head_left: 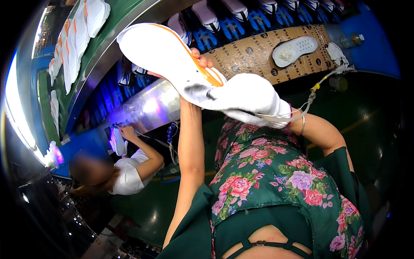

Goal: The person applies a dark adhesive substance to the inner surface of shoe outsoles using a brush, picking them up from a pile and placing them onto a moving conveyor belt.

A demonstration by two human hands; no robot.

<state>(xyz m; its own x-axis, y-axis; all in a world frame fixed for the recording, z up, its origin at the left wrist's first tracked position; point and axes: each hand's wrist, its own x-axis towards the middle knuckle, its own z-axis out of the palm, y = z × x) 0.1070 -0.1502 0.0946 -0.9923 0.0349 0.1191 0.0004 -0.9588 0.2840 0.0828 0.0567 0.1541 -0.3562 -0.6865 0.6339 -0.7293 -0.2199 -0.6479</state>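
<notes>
a long white shoe sole with an orange band (151,47) is held up in mid-air before the wearer. the bare left hand (202,60) is clamped on it, fingertips curled over the orange side. the right hand (248,97), in a white fabric glove (265,93) with a dark red cuff, meets the sole's near end (its fingers are hidden, so their grip cannot be told). a thin clear hose (310,100) runs by that wrist. beyond, a white perforated sole (304,44) lies on a brown printed cardboard sheet (241,56), with pale shoes (205,16) lined up behind. at left, a co-worker in a white shirt (129,175) holds a shoe (117,141).
</notes>
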